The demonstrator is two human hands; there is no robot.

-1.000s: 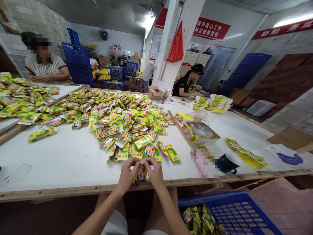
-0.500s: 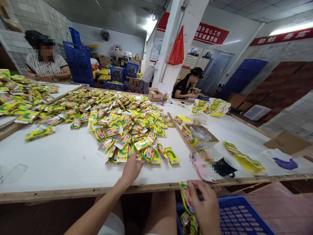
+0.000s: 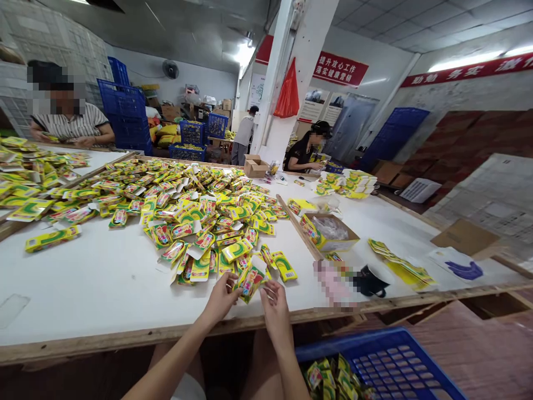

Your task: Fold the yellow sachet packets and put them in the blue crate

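Observation:
My left hand [image 3: 224, 295] pinches a small yellow, green and red printed carton [image 3: 251, 282] by its left edge, just above the table's near side. A white end flap on this carton stands open at the top. My right hand [image 3: 275, 311] is at the carton's right side, fingers slightly bent and apart; whether they touch it I cannot tell. Right behind both hands lies a heap of similar cartons [image 3: 200, 214], several with white flaps sticking out. Below the table edge at the right, a blue plastic basket [image 3: 400, 361] holds more of these cartons [image 3: 333, 380].
A wooden strip [image 3: 300, 226] divides the white table [image 3: 104, 289]. Beyond it are an open box with clear plastic [image 3: 328, 233], a black cup [image 3: 370, 282], flat yellow cardboard [image 3: 402, 265] and a purple glove [image 3: 463, 270]. Co-workers sit at the far left and across the table.
My right hand has come up from the basket, leaving its carton there, to beside my left hand. The left hand has lifted a carton from the heap's near edge.

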